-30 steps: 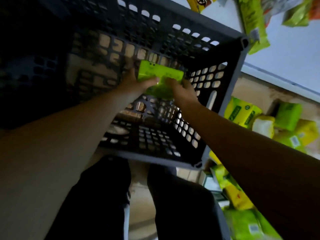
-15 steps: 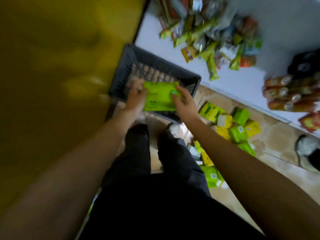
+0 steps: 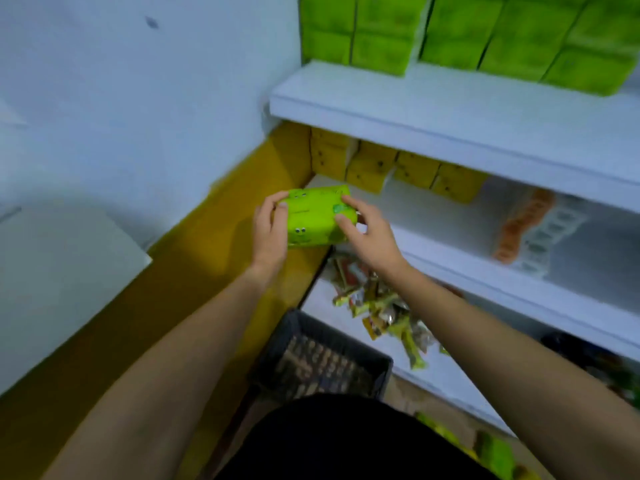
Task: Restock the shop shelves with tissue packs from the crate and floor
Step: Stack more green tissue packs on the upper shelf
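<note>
Green tissue pack [image 3: 313,216] held in the air at the left end of the middle shelf [image 3: 450,216], in front of the yellow packs [image 3: 372,166]. Left hand [image 3: 268,233] and right hand [image 3: 369,233] clamp its ends. Dark crate [image 3: 322,362] on the floor below.

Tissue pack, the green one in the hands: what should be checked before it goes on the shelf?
1. Grip: the left hand and right hand hold the tissue pack at its two ends: ok.
2. Room on the shelf: there is bare white board in front of the yellow packs: ok.
3. Height: the pack is about level with that shelf's left end: ok.
4. Right spot: the green packs stand one board higher, and only yellow ones are here: cannot tell.
5. More packs left in the crate: too blurred, cannot tell.
</note>
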